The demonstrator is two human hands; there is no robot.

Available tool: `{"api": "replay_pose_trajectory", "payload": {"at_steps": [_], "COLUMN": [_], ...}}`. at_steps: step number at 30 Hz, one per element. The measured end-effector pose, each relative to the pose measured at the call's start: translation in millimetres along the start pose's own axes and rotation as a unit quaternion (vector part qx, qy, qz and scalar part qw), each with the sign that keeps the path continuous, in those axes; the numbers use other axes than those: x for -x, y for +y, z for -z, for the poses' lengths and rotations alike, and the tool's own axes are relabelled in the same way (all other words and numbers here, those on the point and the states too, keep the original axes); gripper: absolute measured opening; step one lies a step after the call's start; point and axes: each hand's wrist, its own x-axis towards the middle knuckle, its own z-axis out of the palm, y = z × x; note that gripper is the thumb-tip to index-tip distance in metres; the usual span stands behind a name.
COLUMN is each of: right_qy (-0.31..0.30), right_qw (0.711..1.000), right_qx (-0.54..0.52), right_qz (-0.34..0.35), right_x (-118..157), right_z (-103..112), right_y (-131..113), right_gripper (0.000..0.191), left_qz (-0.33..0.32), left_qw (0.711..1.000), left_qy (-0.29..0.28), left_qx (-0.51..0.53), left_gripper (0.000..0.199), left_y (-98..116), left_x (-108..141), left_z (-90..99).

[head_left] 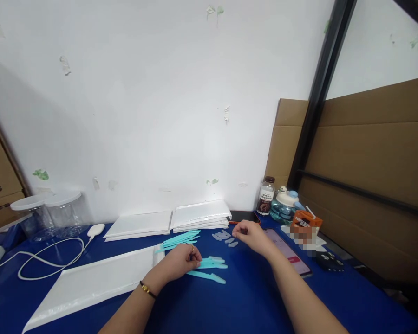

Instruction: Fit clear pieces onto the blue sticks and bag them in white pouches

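My left hand (pixel 181 262) is closed at the handle end of a teal eyebrow razor (pixel 213 266), its fingers hiding part of the handle. Another teal razor (pixel 209 277) lies just nearer to me. Behind that hand rests a bunch of more teal razors (pixel 181 240), partly over the end of a white padded mailer (pixel 107 278). My right hand (pixel 252 235) has its thumb and fingertips pinched together; whatever is between them is too small to make out. Beside those fingertips several small clear plastic caps (pixel 221 235) are scattered on the blue table (pixel 244 297).
Two stacks of white mailers (pixel 139 223) stand against the wall. To the right are phones (pixel 287 253), a brown-capped bottle (pixel 265 197), a water bottle (pixel 284 206), an orange carton (pixel 306 225) and a black item (pixel 329 261). Clear jars (pixel 64 215) and a white cable (pixel 50 269) lie left.
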Motion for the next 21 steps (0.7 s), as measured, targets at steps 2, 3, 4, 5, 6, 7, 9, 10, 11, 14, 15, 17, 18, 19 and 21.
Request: {"api": "replay_pose_trajectory", "payload": {"at_steps": [2,3,4,5,6,7,9,10,11,14,15,17,18,19,21], "right_qy": [-0.038,-0.049,-0.054,-0.057,-0.062,-0.07,-0.083,-0.088,-0.095,-0.115,-0.117,-0.113,-0.108,-0.102,-0.092], "right_qw": [0.997,0.994,0.992,0.99,0.989,0.989,0.988,0.989,0.988,0.986,0.986,0.985,0.985,0.985,0.987], "right_qx": [0.07,0.094,0.113,0.126,0.132,0.131,0.122,0.116,0.112,0.109,0.113,0.126,0.133,0.138,0.135], "right_qz": [-0.007,-0.011,-0.013,-0.016,-0.02,-0.026,-0.035,-0.038,-0.041,-0.046,-0.043,-0.033,-0.026,-0.019,-0.011], "right_x": [1.3,2.0,2.7,3.2,3.7,4.0,4.3,4.4,4.5,5.1,5.4,6.0,6.2,6.2,5.7], "right_z": [3.3,2.2,-0.1,-3.1,-6.3,-9.1,-13.1,-14.1,-14.6,-14.8,-14.9,-15.9,-16.8,-17.9,-20.6], "right_y": [7.3,9.4,10.5,10.9,10.7,10.1,8.7,7.9,7.2,4.5,3.7,2.7,2.7,3.0,4.2], "right_gripper": [0.008,0.008,0.008,0.008,0.008,0.007,0.006,0.006,0.006,0.006,0.006,0.006,0.005,0.005,0.004], "left_qz": [0.0,0.004,0.012,0.025,0.039,0.05,0.062,0.063,0.062,0.063,0.066,0.074,0.079,0.086,0.101], "left_qw": [1.0,0.998,0.995,0.988,0.98,0.97,0.957,0.954,0.953,0.953,0.951,0.947,0.945,0.943,0.944], "left_qy": [0.017,0.041,0.072,0.106,0.138,0.162,0.191,0.195,0.195,0.189,0.188,0.191,0.191,0.189,0.179], "left_qx": [-0.02,-0.042,-0.072,-0.106,-0.141,-0.171,-0.21,-0.218,-0.223,-0.229,-0.235,-0.25,-0.255,-0.259,-0.257], "left_gripper": [0.023,0.022,0.021,0.02,0.019,0.019,0.02,0.019,0.018,0.012,0.012,0.012,0.012,0.012,0.012], "left_y": [0.4,-0.3,-1.8,-4.2,-7.4,-11.1,-18.4,-21.4,-23.6,-25.2,-24.6,-23.1,-22.6,-22.4,-22.5], "left_x": [1.3,1.5,1.3,0.8,0.1,-0.7,-2.5,-3.3,-4.0,-5.0,-5.1,-5.1,-5.1,-5.1,-5.2], "left_z": [2.7,4.9,7.3,9.8,12.0,13.9,16.2,16.7,16.9,16.8,16.9,17.6,18.1,18.7,20.2]}}
